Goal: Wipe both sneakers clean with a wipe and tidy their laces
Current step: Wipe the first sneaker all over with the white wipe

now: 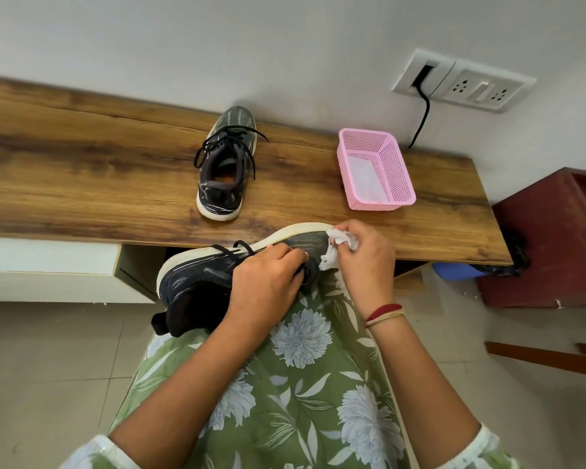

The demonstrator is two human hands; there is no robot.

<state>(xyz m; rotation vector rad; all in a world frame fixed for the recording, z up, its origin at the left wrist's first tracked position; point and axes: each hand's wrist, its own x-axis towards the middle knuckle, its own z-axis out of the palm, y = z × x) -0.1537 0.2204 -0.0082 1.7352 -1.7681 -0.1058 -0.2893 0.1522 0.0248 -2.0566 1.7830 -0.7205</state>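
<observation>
Sneaker one (200,279) lies on its side on my lap, in the middle of what I see. Its toe points to 2 o'clock and its heel to 8 o'clock. Its white sole (285,233) faces the wooden shelf (82,170) up at 12 o'clock.

My left hand (264,282) sits on top of the shoe. Its fingers curl down round the part with the laces (230,248) and hold on. My right hand (366,258) is at 3 o'clock from the left one. Its fingertips pinch a scrunched white wipe (339,247) right at the toe.

The other sneaker (225,164) stands on the shelf at 12 o'clock, heel toward me. Its loose laces (224,140) flop out to both sides. A pink basket (400,177) sits on the shelf at 1 o'clock, well apart from that shoe. Something white lies inside it, but I cannot tell what.

I think I am cleaning the toe now. To do it well, my left hand should hold tight so the shoe does not roll off my lap. My right hand should rub in small strokes, from the toe round the white edge, since dirt shows most there. When the wipe gets dirty I should fold it to a clean bit. I should not press too hard, or the wipe may rip. I should keep the laces out of the way, and turn the shoe over to reach its other side.
</observation>
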